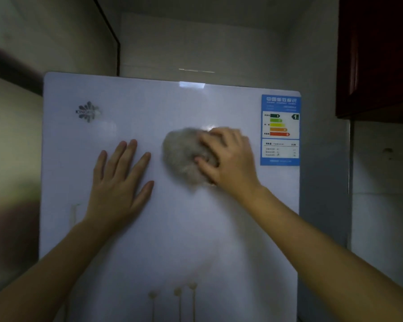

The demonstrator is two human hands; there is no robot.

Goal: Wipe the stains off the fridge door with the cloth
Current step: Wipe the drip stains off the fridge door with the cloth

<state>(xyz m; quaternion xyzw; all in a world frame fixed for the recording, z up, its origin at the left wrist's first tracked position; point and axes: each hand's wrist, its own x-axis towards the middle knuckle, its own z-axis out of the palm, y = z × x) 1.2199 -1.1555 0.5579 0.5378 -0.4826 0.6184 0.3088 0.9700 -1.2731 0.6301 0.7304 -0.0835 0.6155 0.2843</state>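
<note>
Head view: we are seeing the left hand (119,182) lying flat, fingers straight and spread, bracing on the glossy white fridge door (172,228) and holding nothing. Just right of it, the crumpled grey-beige fluffy cloth (182,154) is pressing against the upper door, with the right hand (226,156) curling round it. We are judging the main risk to be the cloth catching the nearby blue energy-rating sticker (280,130) and lifting its edge. Pale drip stains (177,296) low down are awaiting attention.

White fridge door (172,228), crumpled cloth (179,154) pressed on it, blue energy label (280,130) upper right, logo (88,111) upper left
</note>
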